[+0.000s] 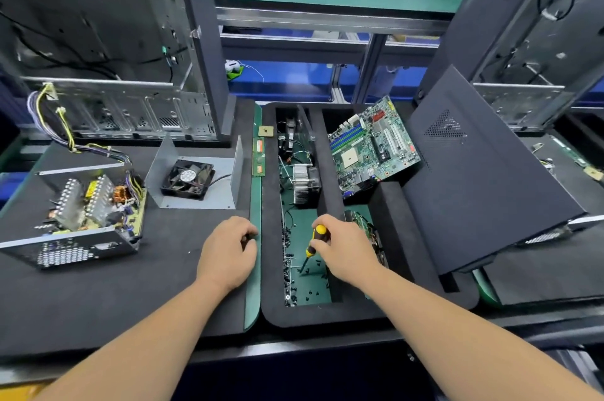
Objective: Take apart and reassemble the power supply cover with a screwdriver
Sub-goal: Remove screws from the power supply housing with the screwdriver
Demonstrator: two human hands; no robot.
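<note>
The open power supply lies at the left on the black mat, its circuit board and coils bare. Behind it to the right the grey metal cover lies upturned, with a black fan in it. My right hand grips a yellow-and-black screwdriver, tip down among several loose black screws in the tray's front compartment. My left hand rests on the mat beside the tray with its fingers curled; something small and dark may be pinched in them, but I cannot tell.
The black foam tray also holds a heatsink and a tilted motherboard. A RAM stick lies on the green strip. Open PC cases stand at back left and back right. A dark side panel leans at the right.
</note>
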